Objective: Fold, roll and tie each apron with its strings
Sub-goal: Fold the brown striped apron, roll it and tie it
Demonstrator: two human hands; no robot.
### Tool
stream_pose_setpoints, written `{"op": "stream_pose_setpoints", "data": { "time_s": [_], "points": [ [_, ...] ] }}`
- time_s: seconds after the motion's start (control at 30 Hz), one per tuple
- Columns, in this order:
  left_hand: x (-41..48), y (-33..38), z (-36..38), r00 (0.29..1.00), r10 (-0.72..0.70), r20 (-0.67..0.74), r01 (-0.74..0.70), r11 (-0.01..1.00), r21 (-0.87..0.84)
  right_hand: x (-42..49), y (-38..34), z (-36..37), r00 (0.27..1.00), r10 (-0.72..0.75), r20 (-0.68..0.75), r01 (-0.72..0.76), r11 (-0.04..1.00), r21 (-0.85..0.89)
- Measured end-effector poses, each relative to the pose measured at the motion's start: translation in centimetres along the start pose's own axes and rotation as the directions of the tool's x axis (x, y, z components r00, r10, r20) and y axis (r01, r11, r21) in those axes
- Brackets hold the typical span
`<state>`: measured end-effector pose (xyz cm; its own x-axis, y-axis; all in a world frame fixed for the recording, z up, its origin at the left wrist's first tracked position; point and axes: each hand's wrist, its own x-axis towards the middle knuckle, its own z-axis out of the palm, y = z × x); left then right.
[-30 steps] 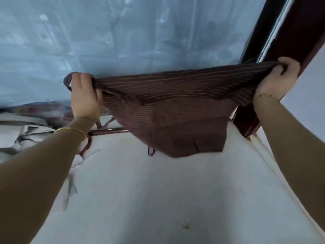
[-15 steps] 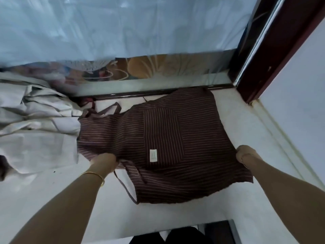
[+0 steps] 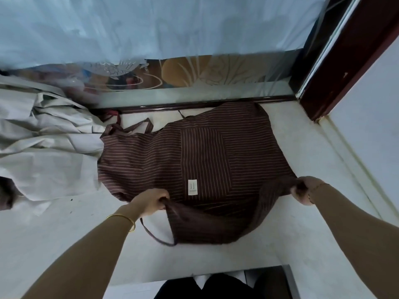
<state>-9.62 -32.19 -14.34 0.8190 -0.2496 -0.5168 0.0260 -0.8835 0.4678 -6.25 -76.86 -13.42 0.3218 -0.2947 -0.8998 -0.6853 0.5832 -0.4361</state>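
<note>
A dark brown apron with thin pale stripes [image 3: 194, 156] lies spread on the white surface [image 3: 291, 244], pocket and small white label [image 3: 192, 187] facing up. My left hand [image 3: 151, 200] pinches its near left edge. My right hand [image 3: 304, 192] grips the near right corner. Between the hands the near edge is lifted and sags in a loose fold. A thin brown string [image 3: 155, 235] loops out below my left hand. The neck strap [image 3: 129, 128] lies at the apron's far left corner.
A heap of pale cream aprons [image 3: 43, 147] lies at the left, touching the brown apron. A glass panel with a dark wooden sill [image 3: 205, 103] runs along the back. A dark door frame [image 3: 345, 61] and white wall [image 3: 371, 130] close the right side.
The apron went from being held up in the air to lying flat on the surface. My hands have since lifted its near edge off the surface.
</note>
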Motion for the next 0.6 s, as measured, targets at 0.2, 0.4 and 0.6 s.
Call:
{"op": "stream_pose_setpoints", "data": {
  "time_s": [0.2, 0.4, 0.6],
  "points": [
    [4.3, -0.1, -3.0, 0.852, -0.482, -0.202, 0.407, 0.854, -0.323, -0.6, -1.8, 3.5, 0.960, -0.261, 0.102, 0.257, 0.965, 0.051],
    [5.3, 0.5, -2.6, 0.950, -0.291, -0.112, 0.281, 0.955, -0.093, 1.3, -1.7, 5.4, 0.903, -0.427, -0.053, 0.264, 0.647, -0.715],
    [6.1, 1.5, -3.0, 0.906, -0.422, 0.030, 0.422, 0.896, -0.137, 2.3, -2.3, 4.8, 0.867, -0.488, -0.105, 0.212, 0.551, -0.807]
  ]
}}
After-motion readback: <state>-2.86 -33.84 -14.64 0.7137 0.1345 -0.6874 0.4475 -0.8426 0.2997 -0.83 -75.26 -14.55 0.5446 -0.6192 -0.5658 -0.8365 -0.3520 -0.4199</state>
